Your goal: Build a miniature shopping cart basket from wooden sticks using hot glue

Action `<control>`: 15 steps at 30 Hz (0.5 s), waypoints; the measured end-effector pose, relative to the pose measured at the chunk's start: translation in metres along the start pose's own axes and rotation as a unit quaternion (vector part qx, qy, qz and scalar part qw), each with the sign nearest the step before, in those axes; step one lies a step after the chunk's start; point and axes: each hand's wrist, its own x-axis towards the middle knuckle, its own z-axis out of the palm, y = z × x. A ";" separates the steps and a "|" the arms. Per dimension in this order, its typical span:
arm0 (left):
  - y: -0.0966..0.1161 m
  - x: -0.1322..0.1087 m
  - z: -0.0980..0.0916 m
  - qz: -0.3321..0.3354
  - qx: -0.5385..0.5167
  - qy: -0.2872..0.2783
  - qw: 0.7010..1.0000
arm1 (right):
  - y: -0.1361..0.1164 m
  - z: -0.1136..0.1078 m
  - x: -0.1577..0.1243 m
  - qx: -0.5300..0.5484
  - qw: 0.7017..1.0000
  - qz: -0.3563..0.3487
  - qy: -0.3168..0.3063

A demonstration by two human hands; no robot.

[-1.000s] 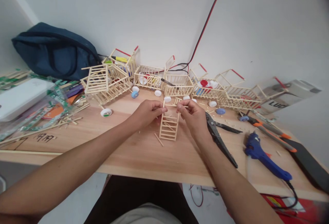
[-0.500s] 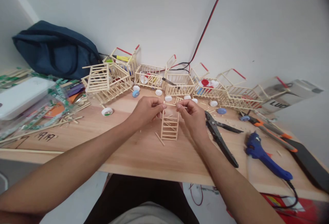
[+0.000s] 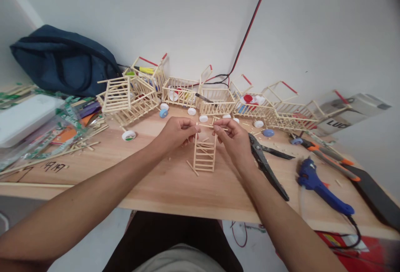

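A small ladder-like frame (image 3: pixel 204 164) of thin wooden sticks lies on the tabletop, with several rungs across its near half. At its far left corner the fingers of my left hand (image 3: pixel 180 132) are pinched on the frame's end. My right hand (image 3: pixel 230 135) pinches a thin wooden stick (image 3: pixel 206 126) at the far right corner; this stick spans the gap between both hands across the frame's top. My fingertips partly hide both corners. A loose stick (image 3: pixel 192 168) lies against the frame's near left side, and short bits lie across the rungs.
Several stick-built carts (image 3: pixel 217 101) with bottle-cap wheels line the wall. Metal snips (image 3: pixel 268 170), a blue glue gun (image 3: pixel 325 190) and orange-handled pliers (image 3: pixel 336 161) lie right. Left are a white box (image 3: pixel 28 118), packaged sticks and a dark blue bag (image 3: pixel 65 61).
The whole view has shifted slightly, so things sit a little further left. Both hands stay at the frame's far end, with only slight finger movement.
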 end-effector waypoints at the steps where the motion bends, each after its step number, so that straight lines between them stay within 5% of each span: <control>1: 0.000 0.000 0.000 -0.001 -0.001 -0.003 1.000 | 0.000 -0.002 0.000 0.003 1.000 0.005 -0.005; 15: -0.001 0.002 0.000 -0.002 -0.019 -0.013 1.000 | 0.000 -0.014 0.003 -0.073 0.997 0.002 0.013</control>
